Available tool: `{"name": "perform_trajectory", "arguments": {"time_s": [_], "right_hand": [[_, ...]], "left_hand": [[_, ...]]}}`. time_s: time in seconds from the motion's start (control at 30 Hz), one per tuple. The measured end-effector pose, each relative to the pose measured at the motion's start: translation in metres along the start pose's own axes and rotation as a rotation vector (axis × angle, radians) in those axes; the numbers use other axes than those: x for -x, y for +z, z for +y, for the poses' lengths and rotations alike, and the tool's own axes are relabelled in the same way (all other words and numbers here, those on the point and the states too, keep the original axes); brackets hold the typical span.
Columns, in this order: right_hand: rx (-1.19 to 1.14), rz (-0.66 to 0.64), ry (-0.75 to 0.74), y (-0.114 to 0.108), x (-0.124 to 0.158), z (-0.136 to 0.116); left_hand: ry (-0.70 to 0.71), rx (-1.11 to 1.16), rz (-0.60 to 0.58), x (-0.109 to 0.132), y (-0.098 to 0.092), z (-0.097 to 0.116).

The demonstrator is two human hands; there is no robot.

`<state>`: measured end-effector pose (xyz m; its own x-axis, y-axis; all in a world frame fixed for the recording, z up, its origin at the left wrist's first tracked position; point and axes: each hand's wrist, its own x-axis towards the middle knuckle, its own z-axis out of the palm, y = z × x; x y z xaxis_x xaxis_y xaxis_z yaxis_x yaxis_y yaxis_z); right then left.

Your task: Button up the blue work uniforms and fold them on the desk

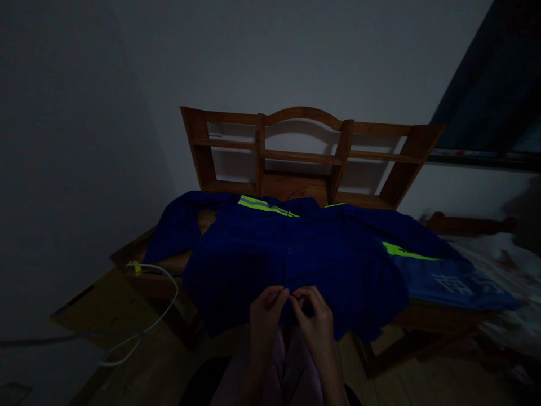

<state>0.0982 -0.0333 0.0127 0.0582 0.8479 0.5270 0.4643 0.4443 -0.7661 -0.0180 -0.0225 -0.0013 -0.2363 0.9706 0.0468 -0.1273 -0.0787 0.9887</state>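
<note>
A dark blue work jacket (245,254) with bright yellow-green reflective strips is spread front side up over a wooden desk, its collar toward the back. Low on the front placket, my left hand (266,310) pinches the cloth between thumb and fingertips. My right hand (313,313) is closed in a similar pinch just beside it, the fingertips of both nearly touching. A round button (289,251) shows on the placket above them. Whatever small part lies between the fingertips is hidden and too dark to make out.
Behind the jacket stands a wooden shelf unit (302,155) against the wall. A white cable (169,304) hangs in a loop off the desk's left side. Blue cloth with white characters (469,282) and pale plastic bags (515,270) lie to the right.
</note>
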Motion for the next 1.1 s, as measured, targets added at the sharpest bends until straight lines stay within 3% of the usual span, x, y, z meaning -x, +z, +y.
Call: {"name": "perform_trajectory", "arguments": {"time_s": [0.37, 0.6, 0.9, 1.1], "right_hand": [[0.022, 0.003, 0.001, 0.0, 0.0, 0.0], [-0.015, 0.012, 0.029, 0.001, 0.002, -0.003], [-0.295, 0.059, 0.314, 0.01, 0.001, 0.016], [-0.461, 0.087, 0.381, 0.015, 0.0, 0.012]], "left_hand": [[-0.174, 0.085, -0.01, -0.007, -0.007, -0.011], [-0.097, 0.071, -0.01, -0.008, -0.008, -0.016], [0.055, 0.007, -0.007, -0.002, 0.004, -0.01], [0.056, 0.042, -0.016, 0.003, 0.01, -0.006]]}}
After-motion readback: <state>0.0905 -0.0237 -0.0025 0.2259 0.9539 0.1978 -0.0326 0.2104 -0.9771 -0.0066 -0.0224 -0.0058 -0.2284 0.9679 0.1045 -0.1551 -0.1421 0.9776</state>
